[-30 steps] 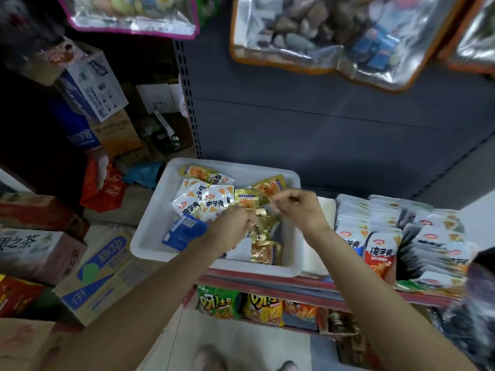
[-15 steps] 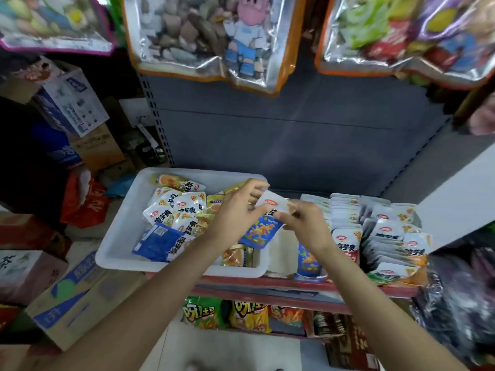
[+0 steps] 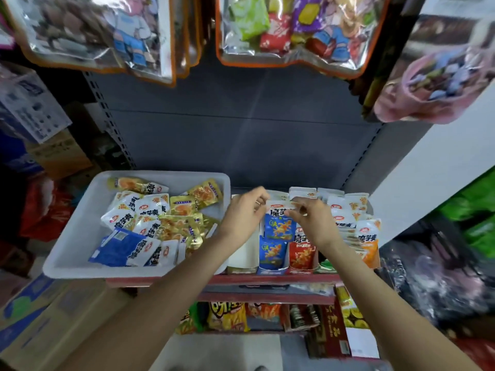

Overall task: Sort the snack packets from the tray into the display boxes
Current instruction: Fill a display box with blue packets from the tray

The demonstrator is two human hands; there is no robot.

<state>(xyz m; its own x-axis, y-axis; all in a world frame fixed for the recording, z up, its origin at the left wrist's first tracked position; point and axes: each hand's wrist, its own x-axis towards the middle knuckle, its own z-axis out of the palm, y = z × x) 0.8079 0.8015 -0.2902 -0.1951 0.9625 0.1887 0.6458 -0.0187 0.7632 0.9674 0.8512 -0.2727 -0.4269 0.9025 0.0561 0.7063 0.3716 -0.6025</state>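
Note:
A white tray (image 3: pixel 77 234) on the left of the shelf holds several white, gold and blue snack packets (image 3: pixel 150 218). To its right stand narrow display boxes (image 3: pixel 272 269) with upright packets. A blue-and-white packet (image 3: pixel 278 226) hangs over the blue box, just above another blue packet (image 3: pixel 272 253) standing in it. My left hand (image 3: pixel 245 215) pinches its top left corner and my right hand (image 3: pixel 312 219) pinches its top right edge. The white box (image 3: pixel 245 253) left of the blue one looks empty.
Red and orange packets (image 3: pixel 302 250) fill the boxes further right. Large clear bags of snacks (image 3: pixel 289 30) hang overhead. Cardboard cartons (image 3: pixel 32 311) are stacked on the floor at left. A lower shelf (image 3: pixel 267 314) holds more snacks. A white wall (image 3: pixel 442 167) is at right.
Both hands carried the blue-and-white packet from the tray rightward to above the blue display box. The camera view turned right and upward.

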